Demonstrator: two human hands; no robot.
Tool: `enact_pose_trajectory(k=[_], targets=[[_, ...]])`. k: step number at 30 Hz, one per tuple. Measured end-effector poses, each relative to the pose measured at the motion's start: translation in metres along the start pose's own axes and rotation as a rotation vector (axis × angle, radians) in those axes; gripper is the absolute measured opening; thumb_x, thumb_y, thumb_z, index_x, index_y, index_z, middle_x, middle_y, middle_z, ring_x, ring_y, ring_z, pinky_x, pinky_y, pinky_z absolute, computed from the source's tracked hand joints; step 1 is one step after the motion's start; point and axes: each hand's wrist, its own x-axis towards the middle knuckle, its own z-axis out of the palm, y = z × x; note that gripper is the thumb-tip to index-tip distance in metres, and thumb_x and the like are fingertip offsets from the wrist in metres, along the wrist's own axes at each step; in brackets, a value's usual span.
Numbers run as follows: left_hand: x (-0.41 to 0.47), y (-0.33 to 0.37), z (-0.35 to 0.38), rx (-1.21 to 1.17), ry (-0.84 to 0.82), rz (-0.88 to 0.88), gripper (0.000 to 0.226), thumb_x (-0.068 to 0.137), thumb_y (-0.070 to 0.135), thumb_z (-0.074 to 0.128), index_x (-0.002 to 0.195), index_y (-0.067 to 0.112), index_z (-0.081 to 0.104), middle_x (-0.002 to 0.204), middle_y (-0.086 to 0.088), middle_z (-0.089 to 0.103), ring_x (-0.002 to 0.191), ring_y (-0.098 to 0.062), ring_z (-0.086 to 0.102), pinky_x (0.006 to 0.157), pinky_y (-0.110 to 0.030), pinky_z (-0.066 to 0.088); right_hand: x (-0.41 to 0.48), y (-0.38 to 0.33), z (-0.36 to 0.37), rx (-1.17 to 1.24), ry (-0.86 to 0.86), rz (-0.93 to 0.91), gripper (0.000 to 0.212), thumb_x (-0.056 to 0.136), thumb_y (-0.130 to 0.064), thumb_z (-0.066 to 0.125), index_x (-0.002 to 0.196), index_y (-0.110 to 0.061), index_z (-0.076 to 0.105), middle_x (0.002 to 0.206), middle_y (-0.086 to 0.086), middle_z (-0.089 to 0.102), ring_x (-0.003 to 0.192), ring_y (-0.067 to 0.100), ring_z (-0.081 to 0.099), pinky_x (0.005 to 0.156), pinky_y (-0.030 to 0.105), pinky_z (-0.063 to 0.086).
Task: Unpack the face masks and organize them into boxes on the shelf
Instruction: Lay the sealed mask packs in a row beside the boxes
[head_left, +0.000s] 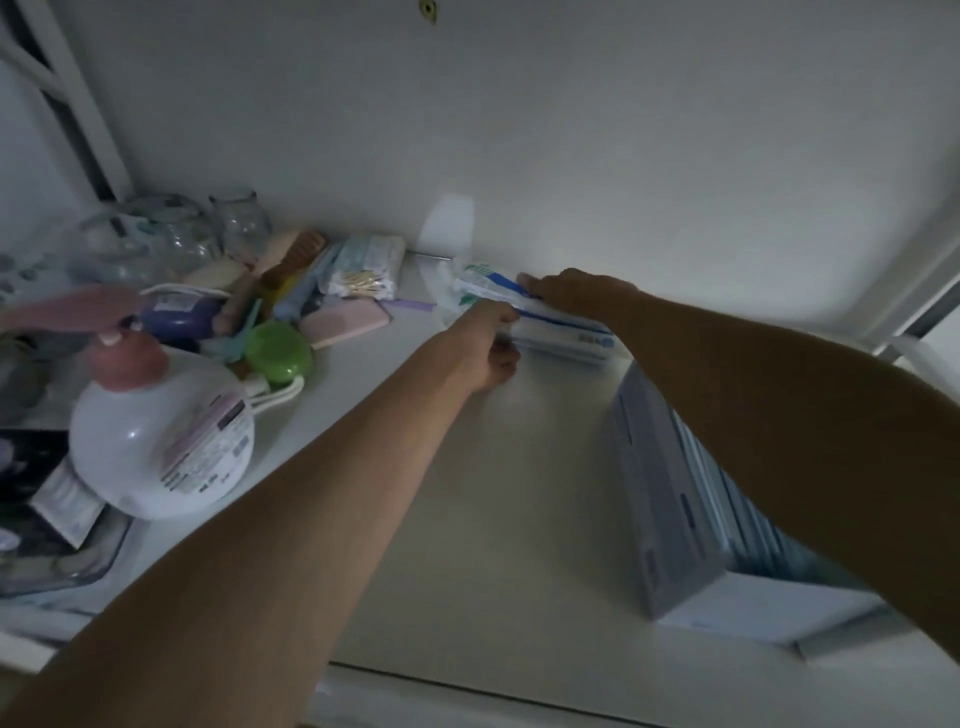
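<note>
Plastic-wrapped mask pack (561, 332): white film with blue and green print; lies flat at the back of the shelf (519, 493), close to the wall, well apart from the box
Left hand (491, 343): fingers curled round the near left end of the mask pack; thumb side blurred, so the depth of the grip cannot be told
Right hand (576, 293): laid over the far top edge of the pack, fingertips curled onto the film; both hands hold the same pack
Box (670, 514): pale card, open at the top, on the right of the shelf under the right forearm; a row of folded masks shows inside
Likely handling: light and soft; the film looks slick and loose, so it may slide or crumple under a pinch; masks inside would bend, not break
Suggested hold: both short ends, or flat palms above and below, keeping the stack square
Nearby clutter: pump bottle (161, 441), green case (278, 353), cotton swabs (358, 283), glass jars (239, 223); all to the left, the jars being the breakables
</note>
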Motion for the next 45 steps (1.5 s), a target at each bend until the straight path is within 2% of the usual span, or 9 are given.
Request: enact_pose_trajectory(k=[9,14,20,24,28,31,38,42,45], targets=[[-0.03,-0.025,-0.038,0.099,0.177,0.116,0.035,0.091,0.012,0.039,0.118,0.01,0.061,0.104,-0.014,0.07,0.085,-0.028,0.069,0.069,-0.036,0.059,-0.073,-0.043,0.036,0.164,-0.051,0.066,0.08,0.087,-0.072,0.031,0.133,-0.009,0.05,0.137,0.016,0.052,0.119,0.033,0.053,0.104,0.037,0.035],[-0.106,-0.048,-0.07,0.215,0.353,0.092,0.033,0.093,0.016,0.033,0.097,0.001,0.062,0.061,-0.02,0.064,0.031,-0.021,0.048,0.036,-0.02,0.037,-0.152,-0.059,0.071,0.396,-0.055,0.165,0.065,0.09,-0.062,0.034,0.122,-0.011,0.058,0.126,0.011,0.059,0.111,0.032,0.055,0.096,0.042,0.037],[-0.17,-0.041,-0.105,0.443,0.304,0.176,0.031,0.087,0.035,0.046,0.104,0.023,0.07,0.105,-0.012,0.07,0.094,-0.032,0.066,0.09,-0.049,0.051,-0.249,-0.031,0.1,0.961,-0.136,0.161,0.046,0.083,-0.053,0.062,0.091,-0.008,0.066,0.084,0.002,0.071,0.071,0.019,0.069,0.061,0.026,0.055],[-0.19,-0.045,-0.113,0.58,0.27,0.288,0.021,0.081,0.017,0.069,0.092,0.036,0.072,0.082,0.011,0.072,0.077,-0.015,0.07,0.068,-0.034,0.056,-0.272,-0.013,0.11,1.157,-0.107,0.125,0.029,0.08,-0.031,0.072,0.095,-0.007,0.068,0.082,0.004,0.076,0.071,0.019,0.074,0.065,0.035,0.061],[-0.183,-0.055,-0.126,0.604,0.368,0.416,0.044,0.069,0.02,0.085,0.109,0.024,0.067,0.097,0.008,0.068,0.078,-0.006,0.066,0.062,-0.017,0.055,-0.282,-0.008,0.107,0.943,0.178,0.251,0.042,0.075,-0.033,0.073,0.103,-0.014,0.049,0.086,-0.001,0.066,0.067,0.014,0.068,0.045,0.023,0.052],[-0.165,-0.058,-0.134,0.872,0.383,0.504,0.037,0.077,0.017,0.079,0.112,0.023,0.065,0.105,0.004,0.063,0.078,-0.003,0.06,0.055,-0.008,0.049,-0.278,-0.009,0.096,0.8,0.321,0.255,0.037,0.082,-0.025,0.067,0.098,-0.019,0.035,0.088,0.0,0.061,0.074,0.021,0.064,0.058,0.038,0.057],[-0.147,-0.057,-0.119,1.539,0.427,0.788,0.059,0.082,0.001,0.062,0.135,0.025,0.05,0.148,-0.017,0.035,0.14,-0.035,0.026,0.114,-0.044,0.026,-0.259,-0.013,0.09,0.536,0.298,0.147,0.027,0.092,-0.021,0.054,0.106,-0.017,0.031,0.101,0.004,0.054,0.084,0.028,0.06,0.071,0.044,0.055],[-0.157,-0.086,-0.105,1.419,-0.029,0.76,0.052,0.1,0.027,0.041,0.149,0.029,0.026,0.156,0.003,0.025,0.145,-0.015,0.018,0.119,-0.037,0.015,-0.256,-0.014,0.102,0.46,0.355,0.093,0.055,0.091,-0.01,0.055,0.135,-0.016,0.024,0.135,0.005,0.033,0.126,0.026,0.042,0.087,0.036,0.049],[-0.156,-0.102,-0.11,1.624,-0.045,0.641,0.061,0.099,0.049,0.017,0.153,0.028,0.001,0.16,0.008,0.004,0.145,-0.005,-0.006,0.116,-0.026,-0.01,-0.261,-0.007,0.109,0.25,0.337,-0.077,0.083,0.081,0.007,0.055,0.149,-0.02,0.016,0.158,0.005,0.008,0.146,0.024,0.012,0.106,0.038,0.039]])
